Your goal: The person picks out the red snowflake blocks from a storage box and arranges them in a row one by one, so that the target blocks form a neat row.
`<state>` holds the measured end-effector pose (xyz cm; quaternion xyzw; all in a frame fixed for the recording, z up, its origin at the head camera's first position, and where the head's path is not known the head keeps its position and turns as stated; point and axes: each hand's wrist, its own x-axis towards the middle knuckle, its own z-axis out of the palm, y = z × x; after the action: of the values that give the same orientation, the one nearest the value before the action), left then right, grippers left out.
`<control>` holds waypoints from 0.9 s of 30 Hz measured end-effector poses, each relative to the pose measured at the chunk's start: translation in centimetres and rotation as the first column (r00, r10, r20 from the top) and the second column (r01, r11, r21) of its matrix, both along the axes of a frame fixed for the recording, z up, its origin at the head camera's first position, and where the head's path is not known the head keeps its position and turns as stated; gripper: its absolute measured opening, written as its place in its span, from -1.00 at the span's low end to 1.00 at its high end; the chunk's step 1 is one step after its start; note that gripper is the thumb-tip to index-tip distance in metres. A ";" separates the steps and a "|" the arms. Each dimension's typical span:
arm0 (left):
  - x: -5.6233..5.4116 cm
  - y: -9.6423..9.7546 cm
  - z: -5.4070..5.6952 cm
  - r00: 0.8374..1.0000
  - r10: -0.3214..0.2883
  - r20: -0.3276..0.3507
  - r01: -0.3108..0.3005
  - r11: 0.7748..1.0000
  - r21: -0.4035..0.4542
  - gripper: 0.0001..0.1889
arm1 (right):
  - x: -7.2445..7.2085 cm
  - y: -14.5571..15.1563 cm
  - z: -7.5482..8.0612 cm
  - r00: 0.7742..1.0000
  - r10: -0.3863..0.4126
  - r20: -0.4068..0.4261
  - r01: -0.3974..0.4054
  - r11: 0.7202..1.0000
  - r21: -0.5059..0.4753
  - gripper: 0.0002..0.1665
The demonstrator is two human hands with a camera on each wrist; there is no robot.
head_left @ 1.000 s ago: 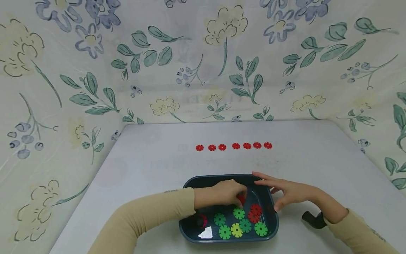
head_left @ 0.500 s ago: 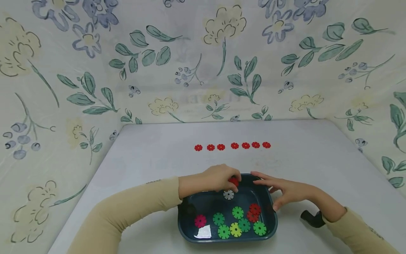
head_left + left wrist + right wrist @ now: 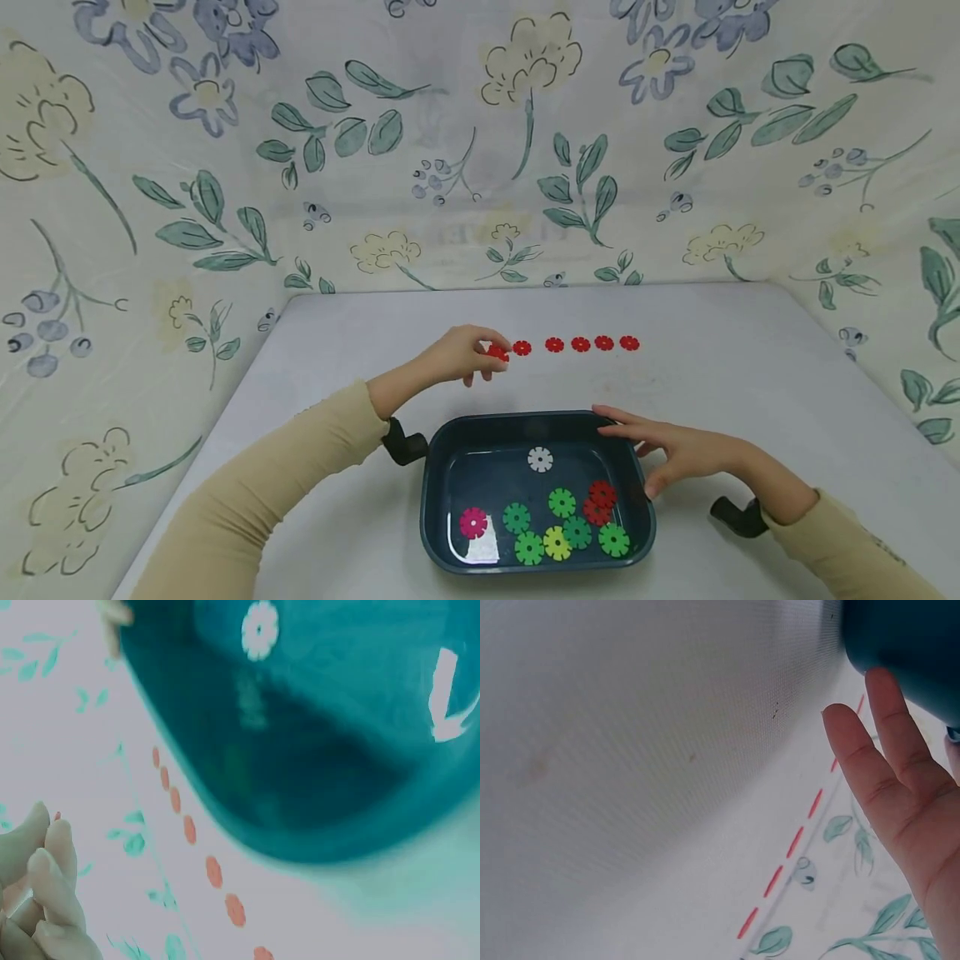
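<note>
In the head view my left hand (image 3: 456, 353) is over the left end of a row of red notched plastic discs (image 3: 581, 344). It pinches a red disc (image 3: 499, 354) between thumb and fingers, and only a sliver of the disc (image 3: 58, 816) shows in the left wrist view. The hand and its disc cover the leftmost part of the row. My right hand (image 3: 682, 450) has its fingers spread and rests at the right rim of a dark blue tray (image 3: 480, 423). Inside the tray lie a white disc (image 3: 540, 459), a pink disc (image 3: 473, 523), overlapping red discs (image 3: 600, 502) and several green ones.
A yellow disc (image 3: 557, 543) lies among the green discs (image 3: 529, 548) in the tray. The white table (image 3: 360, 333) ends at a floral-patterned cloth (image 3: 480, 183) behind. Black wrist cameras stick out near the tray's left side (image 3: 405, 446) and under the right wrist.
My left hand has lifted a red disc out of the tray and moved it away and left, to the left end of the row. The right hand stays at the tray's rim.
</note>
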<state>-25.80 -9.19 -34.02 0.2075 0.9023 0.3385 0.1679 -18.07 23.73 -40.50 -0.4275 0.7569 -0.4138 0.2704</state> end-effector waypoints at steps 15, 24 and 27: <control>-3.8 -4.9 -1.3 0.975 0.202 0.091 -0.207 0.977 0.047 -0.58 | 0.0 0.0 0.0 1.000 0.002 -0.009 -0.002 1.000 -0.011 -0.06; -5.2 -7.1 -3.6 0.914 0.337 0.224 -0.368 0.923 0.111 -0.55 | 0.0 0.0 -0.1 1.000 0.006 -0.009 -0.006 1.000 -0.012 -0.06; -5.6 -7.6 -4.4 0.894 0.366 0.260 -0.405 0.906 0.119 -0.54 | 0.0 0.0 -0.1 1.000 0.005 -0.010 -0.005 1.000 -0.011 -0.06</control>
<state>-31.39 -16.78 -38.46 -0.0034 0.8675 0.4627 0.1828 -18.05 23.75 -40.60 -0.4331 0.7548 -0.4152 0.2651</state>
